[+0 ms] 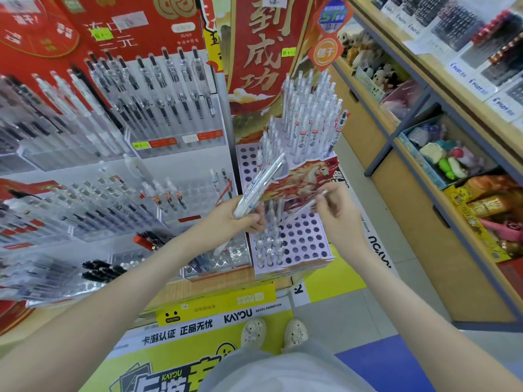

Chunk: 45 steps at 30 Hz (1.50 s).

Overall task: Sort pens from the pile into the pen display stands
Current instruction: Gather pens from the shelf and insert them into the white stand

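Wooden counter (198, 288) carries the stands. At 3 o'clock on it I log a lilac perforated stand (311, 241), most front holes unfilled. Touching it at 9 o'clock: a clear acrylic tray (226, 263). Farther toward 9: tiered acrylic racks (93, 222), stocked.

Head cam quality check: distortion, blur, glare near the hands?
Head view: strong wide-angle bowing, the shelf edge at right curves; light even, no hard shadows; clear pens at left blur into pale streaks; pen bundle in the left hand and single pen in the right hand slightly soft; purple stand holes are legible.
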Motion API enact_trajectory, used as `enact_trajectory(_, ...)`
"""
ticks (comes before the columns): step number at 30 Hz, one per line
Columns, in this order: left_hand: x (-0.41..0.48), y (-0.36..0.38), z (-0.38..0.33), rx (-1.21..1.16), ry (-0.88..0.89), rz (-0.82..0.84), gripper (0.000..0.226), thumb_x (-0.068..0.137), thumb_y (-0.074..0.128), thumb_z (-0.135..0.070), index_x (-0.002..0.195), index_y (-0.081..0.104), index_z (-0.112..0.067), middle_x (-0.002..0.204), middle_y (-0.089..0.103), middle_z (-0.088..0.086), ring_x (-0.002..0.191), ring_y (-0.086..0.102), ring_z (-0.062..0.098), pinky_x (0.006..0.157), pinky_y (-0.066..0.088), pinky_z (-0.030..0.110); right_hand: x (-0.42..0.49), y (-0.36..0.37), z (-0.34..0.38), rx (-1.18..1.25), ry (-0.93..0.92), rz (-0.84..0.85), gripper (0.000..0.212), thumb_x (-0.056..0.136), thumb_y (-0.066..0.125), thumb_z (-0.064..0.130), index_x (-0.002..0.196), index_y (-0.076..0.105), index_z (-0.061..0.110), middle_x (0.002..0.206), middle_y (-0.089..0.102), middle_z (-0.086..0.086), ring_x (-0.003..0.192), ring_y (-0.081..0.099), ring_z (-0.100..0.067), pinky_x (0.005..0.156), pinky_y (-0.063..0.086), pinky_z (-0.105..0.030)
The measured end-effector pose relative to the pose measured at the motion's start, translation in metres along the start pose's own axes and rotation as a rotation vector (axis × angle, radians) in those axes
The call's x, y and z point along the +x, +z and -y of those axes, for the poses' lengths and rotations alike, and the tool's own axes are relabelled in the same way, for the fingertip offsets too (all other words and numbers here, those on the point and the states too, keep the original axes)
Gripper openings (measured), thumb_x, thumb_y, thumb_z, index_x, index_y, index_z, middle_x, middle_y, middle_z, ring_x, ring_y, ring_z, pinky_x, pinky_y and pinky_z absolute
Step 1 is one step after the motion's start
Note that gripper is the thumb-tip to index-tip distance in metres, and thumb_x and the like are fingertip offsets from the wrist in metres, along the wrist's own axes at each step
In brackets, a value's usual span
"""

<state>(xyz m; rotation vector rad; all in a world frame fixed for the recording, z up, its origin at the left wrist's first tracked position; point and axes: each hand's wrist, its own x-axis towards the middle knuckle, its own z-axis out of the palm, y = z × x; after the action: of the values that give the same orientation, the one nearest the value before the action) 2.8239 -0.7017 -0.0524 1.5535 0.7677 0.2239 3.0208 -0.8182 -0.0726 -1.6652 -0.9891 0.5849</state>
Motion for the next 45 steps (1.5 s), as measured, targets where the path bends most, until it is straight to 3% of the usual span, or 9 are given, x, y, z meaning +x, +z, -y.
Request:
enact_trajectory(4,-0.001,-0.001,0.002,0.005,-0.018,0.006,0.009,0.095,0.055,-0.003,0.100,0.057,-0.010,0.093,0.069,0.007,0.086,0.069,0.013,0.083,0.057,0.028,0.002,0.012,-0.015,-0.131,0.017,0.148,0.004,0.098,0.048,0.013,0.098,0.045,0.009,0.076,0.060,-0.002,0.070,0.056,-0.011,0.060,0.041,-0.020)
enact_trajectory(6,-0.002,-0.001,0.002,0.014,-0.032,0.007,0.009,0.095,0.056,-0.005,0.100,0.057,-0.013,0.092,0.070,0.005,0.087,0.069,0.015,0.083,0.057,0.029,0.006,0.016,-0.016,-0.175,-0.027,0.164,0.006,0.097,0.048,0.014,0.096,0.043,0.010,0.077,0.062,-0.012,0.073,0.059,-0.025,0.059,0.044,-0.035)
enact_trajectory(8,-0.002,0.000,0.003,0.016,-0.044,0.008,0.011,0.095,0.056,-0.006,0.100,0.057,-0.015,0.091,0.070,0.005,0.087,0.069,0.017,0.083,0.057,0.029,0.009,0.016,-0.013,-0.203,-0.067,0.185,0.008,0.097,0.049,0.014,0.094,0.041,0.012,0.077,0.061,-0.016,0.073,0.057,-0.034,0.060,0.044,-0.030)
enact_trajectory(13,-0.002,0.001,0.002,0.003,-0.065,0.010,0.010,0.094,0.057,-0.007,0.101,0.057,-0.015,0.087,0.069,0.005,0.078,0.068,0.012,0.077,0.056,0.024,0.013,0.018,-0.011,-0.278,-0.133,0.182,0.011,0.097,0.050,0.013,0.094,0.041,0.016,0.079,0.062,-0.011,0.076,0.061,-0.030,0.070,0.051,-0.044)
enact_trajectory(23,0.000,-0.002,0.000,0.030,-0.062,0.043,0.011,0.095,0.057,-0.008,0.102,0.056,-0.016,0.095,0.066,0.009,0.073,0.066,0.006,0.073,0.054,0.019,0.016,0.016,-0.013,-0.227,-0.116,0.219,0.013,0.095,0.053,0.010,0.092,0.042,0.016,0.081,0.058,0.011,0.083,0.061,-0.010,0.071,0.046,-0.013)
enact_trajectory(28,0.000,-0.005,0.001,0.029,-0.063,0.043,0.012,0.094,0.058,-0.009,0.102,0.057,-0.018,0.089,0.067,0.003,0.073,0.067,0.007,0.073,0.054,0.020,0.010,0.016,-0.019,-0.231,-0.081,0.262,0.008,0.095,0.053,0.012,0.096,0.045,0.011,0.079,0.057,0.008,0.076,0.057,-0.002,0.064,0.044,-0.017)
enact_trajectory(32,0.000,-0.008,0.004,0.065,-0.069,0.059,0.011,0.094,0.059,-0.012,0.103,0.057,-0.018,0.088,0.068,0.002,0.077,0.067,0.009,0.079,0.055,0.023,0.006,0.019,-0.028,-0.337,-0.007,0.416,0.007,0.096,0.052,0.018,0.096,0.045,0.018,0.093,0.065,-0.001,0.088,0.063,-0.020,0.074,0.049,-0.033)
enact_trajectory(37,-0.001,-0.006,0.004,0.061,-0.086,0.095,0.010,0.094,0.059,-0.009,0.103,0.057,-0.012,0.086,0.066,0.002,0.075,0.067,0.009,0.079,0.056,0.024,0.013,0.035,-0.027,-0.453,0.003,0.355,0.012,0.096,0.053,0.024,0.094,0.043,0.018,0.084,0.066,-0.011,0.066,0.058,-0.024,0.061,0.045,-0.037)
enact_trajectory(45,-0.004,-0.003,-0.001,0.056,-0.075,0.139,0.009,0.093,0.059,-0.009,0.101,0.057,-0.013,0.081,0.065,0.001,0.065,0.063,0.003,0.067,0.051,0.015,0.006,0.028,-0.009,-0.308,0.049,0.215,0.022,0.092,0.057,0.037,0.108,0.051,0.022,0.103,0.062,0.007,0.093,0.059,-0.012,0.079,0.049,-0.030)
